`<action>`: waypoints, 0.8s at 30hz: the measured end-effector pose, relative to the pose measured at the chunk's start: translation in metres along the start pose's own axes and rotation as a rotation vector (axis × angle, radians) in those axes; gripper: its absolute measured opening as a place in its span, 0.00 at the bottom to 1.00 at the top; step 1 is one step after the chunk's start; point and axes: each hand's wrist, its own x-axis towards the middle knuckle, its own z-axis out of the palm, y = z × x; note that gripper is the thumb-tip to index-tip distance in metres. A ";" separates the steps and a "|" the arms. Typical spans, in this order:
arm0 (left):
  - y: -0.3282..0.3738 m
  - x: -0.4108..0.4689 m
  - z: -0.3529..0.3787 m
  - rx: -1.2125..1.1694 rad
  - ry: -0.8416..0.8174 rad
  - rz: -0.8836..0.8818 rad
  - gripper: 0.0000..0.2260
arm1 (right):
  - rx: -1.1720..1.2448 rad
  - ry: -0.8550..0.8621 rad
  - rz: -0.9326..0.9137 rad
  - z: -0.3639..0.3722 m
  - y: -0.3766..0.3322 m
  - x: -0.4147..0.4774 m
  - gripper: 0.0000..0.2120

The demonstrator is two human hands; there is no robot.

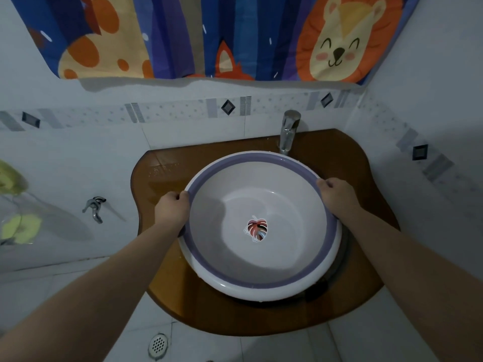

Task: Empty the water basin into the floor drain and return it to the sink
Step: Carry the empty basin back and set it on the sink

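Note:
A white round water basin with a purple band under its rim and a leaf sticker on its bottom sits over the sink in the brown glass counter. No water shows inside it. My left hand grips the basin's left rim. My right hand grips the right rim. The sink bowl itself is hidden under the basin. The round metal floor drain lies on the white tiled floor, below the counter's front left edge.
A chrome faucet stands at the back of the counter, just behind the basin. A small wall tap sticks out of the left tiled wall. A colourful animal-print curtain hangs above. Walls close in on both sides.

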 end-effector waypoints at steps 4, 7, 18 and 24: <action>-0.006 0.006 0.009 -0.003 -0.008 -0.030 0.12 | 0.014 -0.016 0.033 0.008 0.005 0.001 0.14; -0.015 0.009 0.015 0.011 -0.005 -0.041 0.13 | 0.003 -0.036 0.034 0.013 0.012 0.002 0.15; -0.011 0.018 0.036 0.115 -0.054 0.003 0.15 | -0.057 -0.054 0.063 0.019 0.033 0.018 0.20; -0.004 0.028 0.052 0.174 -0.076 -0.001 0.19 | -0.084 -0.086 0.095 0.020 0.035 0.035 0.19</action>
